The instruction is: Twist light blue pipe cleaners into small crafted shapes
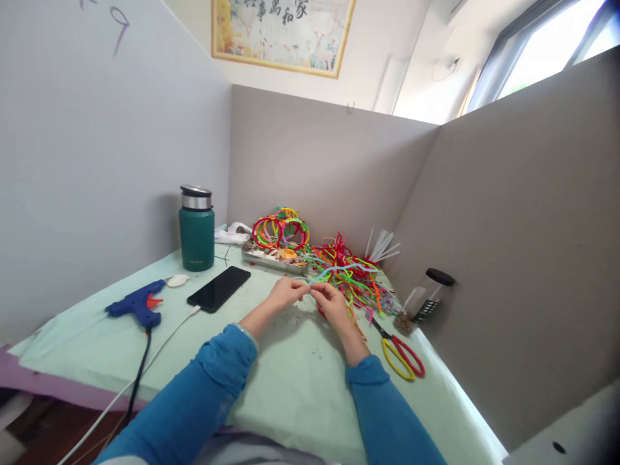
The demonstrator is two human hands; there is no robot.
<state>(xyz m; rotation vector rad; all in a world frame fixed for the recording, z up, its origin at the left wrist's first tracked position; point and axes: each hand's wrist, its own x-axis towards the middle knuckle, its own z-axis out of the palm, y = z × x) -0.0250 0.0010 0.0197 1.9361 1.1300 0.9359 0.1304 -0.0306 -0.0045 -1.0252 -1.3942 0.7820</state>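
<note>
My left hand [287, 294] and my right hand [332, 306] meet over the middle of the table, fingertips pinched together. Between them they hold a light blue pipe cleaner [345, 266], whose long end runs off to the right above the pile. Both thumbs and forefingers press on it close to one end. Just behind the hands lies a tangled heap of colourful pipe cleaners [358, 284], in red, green, orange and yellow. Scissors [401, 352] with one red and one yellow handle rest to the right of my right hand.
A metal tray [271, 261] holds small pieces, with colourful pipe-cleaner rings [281, 231] over it. At left are a green bottle [196, 232], a black phone [219, 289] on a white cable and a blue glue gun [138, 303]. A clear jar [426, 300] stands right. Grey partitions [320, 148] enclose the table.
</note>
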